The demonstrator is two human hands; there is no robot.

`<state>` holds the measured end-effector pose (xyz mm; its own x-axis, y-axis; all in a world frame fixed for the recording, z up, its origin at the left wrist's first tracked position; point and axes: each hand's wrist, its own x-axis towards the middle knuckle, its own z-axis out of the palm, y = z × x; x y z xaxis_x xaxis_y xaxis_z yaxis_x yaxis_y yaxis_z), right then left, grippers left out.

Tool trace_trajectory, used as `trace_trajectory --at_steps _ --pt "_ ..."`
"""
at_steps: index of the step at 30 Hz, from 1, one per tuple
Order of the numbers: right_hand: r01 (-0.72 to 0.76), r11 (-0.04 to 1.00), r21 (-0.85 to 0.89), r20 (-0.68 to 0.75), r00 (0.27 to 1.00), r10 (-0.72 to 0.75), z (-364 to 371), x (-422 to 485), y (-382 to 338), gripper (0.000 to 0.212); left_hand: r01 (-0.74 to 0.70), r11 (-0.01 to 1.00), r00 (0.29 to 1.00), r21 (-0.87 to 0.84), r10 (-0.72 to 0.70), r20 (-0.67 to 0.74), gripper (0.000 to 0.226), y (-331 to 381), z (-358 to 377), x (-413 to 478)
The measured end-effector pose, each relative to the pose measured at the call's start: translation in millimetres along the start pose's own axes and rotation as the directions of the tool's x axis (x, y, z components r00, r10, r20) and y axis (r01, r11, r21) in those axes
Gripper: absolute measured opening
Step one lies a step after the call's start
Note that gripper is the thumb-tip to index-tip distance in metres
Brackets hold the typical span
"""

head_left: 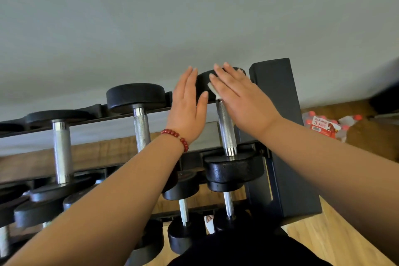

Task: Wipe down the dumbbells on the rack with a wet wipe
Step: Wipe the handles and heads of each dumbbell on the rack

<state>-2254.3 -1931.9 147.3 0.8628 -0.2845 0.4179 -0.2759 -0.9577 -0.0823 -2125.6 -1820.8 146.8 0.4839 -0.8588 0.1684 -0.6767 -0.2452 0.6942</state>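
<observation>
Pressing wet wipe [212, 89] onto dumbbell head [201, 84] at rack's [274, 93] right end: right hand [239, 97] is lying flat; left hand [187, 106], straight-fingered, is touching it.

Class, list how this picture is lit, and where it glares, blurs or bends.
Head view: soft even light, faint shadows; bright glare streaks on the chrome handle below the right hand; the wide-angle lens slants the rack outward; the far right edge and the bottle pack are blurred.
</observation>
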Motion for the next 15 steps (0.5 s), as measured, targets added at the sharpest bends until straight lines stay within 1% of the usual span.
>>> trace_trajectory --at_steps 2,6,8,9,12,15 --pt "0.011 1.000 0.023 0.012 1.000 -0.012 3 14 -1 0.054 0.034 0.998 0.996 -0.047 -0.030 0.082 0.056 -3 4 8" --pt "0.034 0.997 0.064 0.045 0.998 -0.037 -2 0 19 0.053 -0.004 0.999 0.996 -0.053 0.009 0.085 0.058 -13 6 12" --pt "0.023 0.997 0.075 0.069 0.997 -0.029 -5 -9 31 0.058 -0.026 0.999 0.996 -0.045 0.030 0.082 0.057 -19 4 16" --pt "0.042 0.997 0.068 0.072 0.996 -0.047 -5 -8 33 0.061 -0.037 0.998 0.997 -0.041 0.040 0.072 0.056 -21 4 17" --pt "0.183 0.982 0.042 0.055 0.981 -0.185 0 18 27 0.051 -0.073 0.995 0.996 -0.060 0.076 0.051 0.054 -24 2 20" --pt "0.293 0.953 0.079 0.070 0.952 -0.299 0 31 32 0.048 -0.111 0.989 0.992 -0.099 0.116 0.040 0.050 -30 -2 24"
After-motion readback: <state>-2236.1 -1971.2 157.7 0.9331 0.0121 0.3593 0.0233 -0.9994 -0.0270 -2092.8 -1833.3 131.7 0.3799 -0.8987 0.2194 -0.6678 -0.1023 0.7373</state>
